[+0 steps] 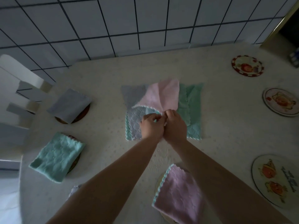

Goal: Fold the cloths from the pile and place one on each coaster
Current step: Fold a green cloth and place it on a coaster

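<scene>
Pale table (218, 130) pushed against a tiled wall (113, 21) — work surface, dim light. A white chair (21, 73) stands at the left edge.

Cloth pile (192, 110) in the table's middle: grey, green and blue-edged pieces lying flat and overlapping, with a pink cloth (161, 97) uppermost, one corner drawn down toward the near side so it lies as a diagonal flap. Judged to be the first fold in progress.

Finished work rings the pile. Far left, a folded grey cloth (69, 105) covers most of a dark coaster. Near left, a folded teal cloth (56, 156) sits on another, the coaster showing only at the right edge. Near centre, a folded lilac cloth (178, 194) rests on a coaster, rim barely showing. A scrap of grey cloth peeks out beside the left forearm; cannot tell what it rests on.

Right side: three picture coasters lie bare — far (247, 66), middle (280, 101), near (273, 178). So roughly half remains, by my count.

Left hand (152, 125) and right hand (175, 125) meet at the pile's centre, touching. Fingers of both are curled closed, pinching the pink cloth's drawn-down corner together — probably to align edges before creasing.
</scene>
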